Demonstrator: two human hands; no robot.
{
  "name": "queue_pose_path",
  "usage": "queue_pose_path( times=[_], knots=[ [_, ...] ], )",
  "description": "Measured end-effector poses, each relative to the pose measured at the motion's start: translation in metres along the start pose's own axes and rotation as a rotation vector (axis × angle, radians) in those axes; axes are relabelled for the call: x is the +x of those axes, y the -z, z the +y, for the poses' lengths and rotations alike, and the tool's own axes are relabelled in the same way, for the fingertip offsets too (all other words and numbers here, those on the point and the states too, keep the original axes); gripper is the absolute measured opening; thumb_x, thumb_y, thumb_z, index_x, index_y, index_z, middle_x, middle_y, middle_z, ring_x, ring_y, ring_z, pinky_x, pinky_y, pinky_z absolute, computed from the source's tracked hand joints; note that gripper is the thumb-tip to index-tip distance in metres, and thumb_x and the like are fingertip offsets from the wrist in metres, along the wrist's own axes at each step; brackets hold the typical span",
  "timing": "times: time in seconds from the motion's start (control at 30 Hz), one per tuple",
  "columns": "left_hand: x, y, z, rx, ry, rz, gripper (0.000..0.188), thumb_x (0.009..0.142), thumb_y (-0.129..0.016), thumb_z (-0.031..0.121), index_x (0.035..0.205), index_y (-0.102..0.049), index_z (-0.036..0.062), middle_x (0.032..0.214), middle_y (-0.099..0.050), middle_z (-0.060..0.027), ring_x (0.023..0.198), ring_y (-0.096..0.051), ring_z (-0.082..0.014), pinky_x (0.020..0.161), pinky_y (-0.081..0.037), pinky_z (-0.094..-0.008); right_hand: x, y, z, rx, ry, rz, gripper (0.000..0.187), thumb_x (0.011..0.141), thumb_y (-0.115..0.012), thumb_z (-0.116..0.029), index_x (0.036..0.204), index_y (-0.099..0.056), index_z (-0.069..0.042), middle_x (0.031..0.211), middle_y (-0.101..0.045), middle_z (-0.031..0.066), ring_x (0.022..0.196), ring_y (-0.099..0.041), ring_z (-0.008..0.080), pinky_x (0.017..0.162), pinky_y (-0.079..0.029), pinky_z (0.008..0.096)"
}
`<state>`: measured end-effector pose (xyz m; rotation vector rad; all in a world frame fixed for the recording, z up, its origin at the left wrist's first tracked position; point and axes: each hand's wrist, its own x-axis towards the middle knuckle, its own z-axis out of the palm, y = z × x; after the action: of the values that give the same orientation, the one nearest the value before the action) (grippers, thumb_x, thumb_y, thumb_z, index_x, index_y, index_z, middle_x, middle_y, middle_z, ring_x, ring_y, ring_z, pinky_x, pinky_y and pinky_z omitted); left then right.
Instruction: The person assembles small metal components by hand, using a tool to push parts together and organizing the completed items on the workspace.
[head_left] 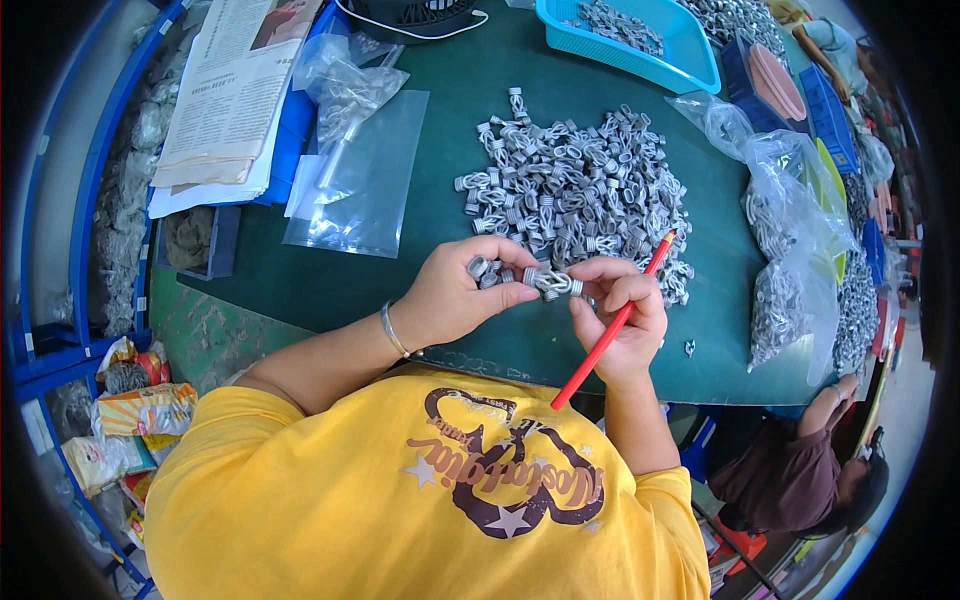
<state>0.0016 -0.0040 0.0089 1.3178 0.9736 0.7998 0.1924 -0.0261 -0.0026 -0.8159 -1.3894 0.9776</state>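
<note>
My left hand (465,285), with a silver bangle at its wrist, is closed around several small grey metal parts with ribbed ends. Between the fingertips of both hands sits another grey ribbed, looped part (550,282). My right hand (622,315) pinches the end of that part with thumb and forefinger. A slim red pencil (610,335) also lies in the right hand, slanting up past the fingers. Just beyond both hands spreads a heap of the same grey parts (590,180) on the green tabletop (470,70).
Clear plastic bags (365,190) and a stack of newspapers (225,100) lie on the left. A turquoise basket (640,65) holds grey parts at the back. Filled bags (785,250) line the right side. Another person (800,480) is at the lower right.
</note>
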Motion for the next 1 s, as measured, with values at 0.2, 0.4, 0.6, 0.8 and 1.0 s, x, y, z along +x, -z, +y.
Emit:
queue_pose_path(
  times=[0.2,0.4,0.6,0.8,1.0],
  knots=[
    [-0.002,0.000,0.001,0.135,-0.192,0.054,0.023,0.071,-0.071,0.003,0.092,-0.063,0.0011,0.083,-0.062,-0.0053,0.075,-0.056,-0.0088,0.068,-0.045,-0.0225,-0.001,0.003,-0.004,0.359,-0.310,0.008,0.021,0.080,-0.055,0.009,0.084,-0.038,-0.004,0.093,-0.056,0.0184,0.082,-0.061,0.0203,0.069,-0.052,0.0279],
    [0.001,-0.003,0.005,0.022,-0.317,0.019,0.024,0.069,-0.072,0.000,0.092,-0.063,0.0011,0.083,-0.061,-0.0059,0.076,-0.057,-0.0101,0.070,-0.045,-0.0229,-0.006,0.002,0.009,0.224,-0.112,-0.022,0.032,0.072,-0.062,0.013,0.082,-0.039,-0.006,0.092,-0.055,0.0145,0.087,-0.060,0.0229,0.073,-0.052,0.0300],
    [0.000,0.000,0.007,-0.045,-0.278,0.001,0.023,0.072,-0.070,0.001,0.093,-0.062,-0.0005,0.082,-0.061,-0.0071,0.065,-0.056,-0.0105,0.054,-0.044,-0.0198,-0.006,-0.010,-0.002,-0.004,0.111,0.098,0.040,0.067,-0.068,0.011,0.083,-0.036,-0.006,0.092,-0.051,0.0147,0.087,-0.060,0.0261,0.072,-0.053,0.0341],
    [0.003,0.001,0.016,-0.995,0.282,-0.021,0.018,0.084,-0.057,0.009,0.100,-0.054,0.0004,0.084,-0.060,-0.0097,0.070,-0.059,-0.0150,0.051,-0.049,-0.0231,0.006,0.000,-0.009,-0.256,0.211,0.045,0.029,0.071,-0.063,0.011,0.074,-0.039,-0.004,0.074,-0.060,0.0153,0.065,-0.061,0.0235,0.057,-0.050,0.0306],
    [0.004,0.019,-0.009,-0.948,0.284,0.028,0.012,0.083,-0.054,0.004,0.095,-0.054,0.0069,0.079,-0.050,-0.0041,0.059,-0.048,-0.0109,0.041,-0.036,-0.0192,0.035,0.012,0.003,-0.843,0.197,-0.162,0.025,0.064,-0.069,0.002,0.074,-0.047,-0.006,0.084,-0.062,0.0094,0.078,-0.057,0.0274,0.067,-0.042,0.0377]
  ],
)
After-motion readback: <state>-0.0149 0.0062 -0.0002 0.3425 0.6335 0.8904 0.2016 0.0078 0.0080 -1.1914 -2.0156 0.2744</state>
